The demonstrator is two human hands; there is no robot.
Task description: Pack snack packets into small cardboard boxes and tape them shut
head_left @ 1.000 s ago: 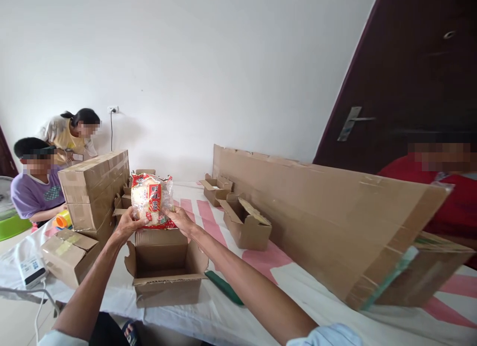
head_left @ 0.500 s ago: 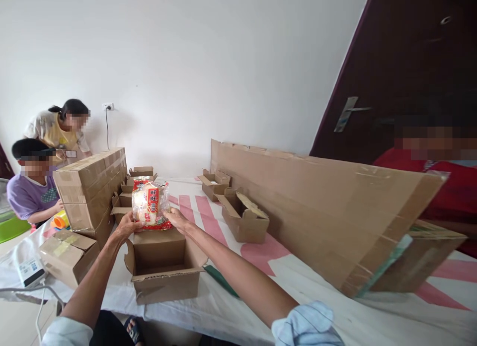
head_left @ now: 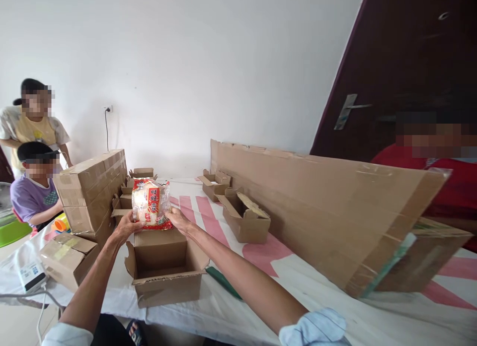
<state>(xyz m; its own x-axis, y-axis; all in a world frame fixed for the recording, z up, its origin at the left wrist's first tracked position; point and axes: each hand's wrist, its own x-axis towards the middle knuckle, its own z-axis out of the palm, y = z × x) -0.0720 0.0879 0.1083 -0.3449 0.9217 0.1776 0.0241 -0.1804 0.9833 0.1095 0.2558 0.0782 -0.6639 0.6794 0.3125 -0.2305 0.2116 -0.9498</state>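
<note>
A clear and red packet of rice crackers is held up between my two hands, its printed front toward me. My left hand grips its lower left corner, and my right hand pinches its right edge. Directly below and nearer to me, an open cardboard box stands on the cloth-covered table; its flaps are spread and its visible inside is bare. Partly under my right forearm lies a dark green flat object, whose kind I cannot make out.
Taped cartons are stacked at the left, with a closed carton in front. Two open boxes stand right of centre beside a long cardboard panel. A white power device with cables sits at the left edge. Other people are at both sides.
The packet and both my hands stay almost in place. At the far left, the person in yellow has straightened up and shifted left.
</note>
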